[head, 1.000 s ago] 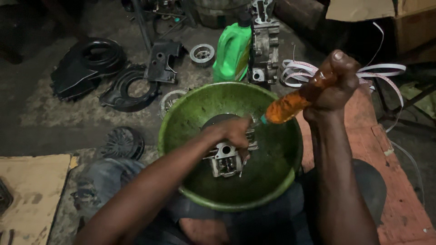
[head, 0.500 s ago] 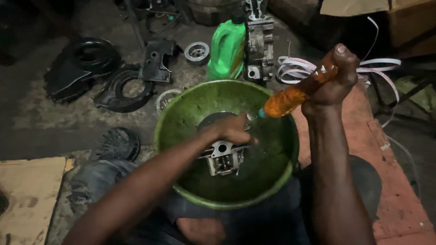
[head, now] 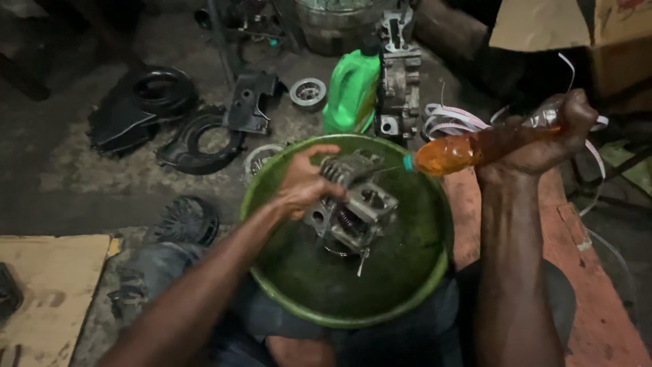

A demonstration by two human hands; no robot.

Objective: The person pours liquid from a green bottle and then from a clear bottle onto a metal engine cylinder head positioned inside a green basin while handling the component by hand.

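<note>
A wide green basin [head: 435,272] rests on my lap. Over its middle my left hand [head: 302,183] grips a grey metal engine part [head: 356,204] with fins and a spring, lifted and tilted above the basin's wet bottom. My right hand [head: 550,132] squeezes a clear plastic bottle [head: 462,151] of orange liquid, held almost level. Its small blue-capped nozzle points left at the top of the engine part, a short gap away.
A green plastic jug [head: 352,92] and a grey engine block [head: 399,85] stand behind the basin. Black covers [head: 197,143], a pulley [head: 308,93] and a fan wheel [head: 187,221] lie on the dirty floor at left. White strapping [head: 448,119], a reddish board [head: 577,272] and cardboard [head: 47,285] are nearby.
My left hand has lifted the engine part off the basin's bottom and turned it upward. The bottle has tipped flatter, its nozzle now close to the part.
</note>
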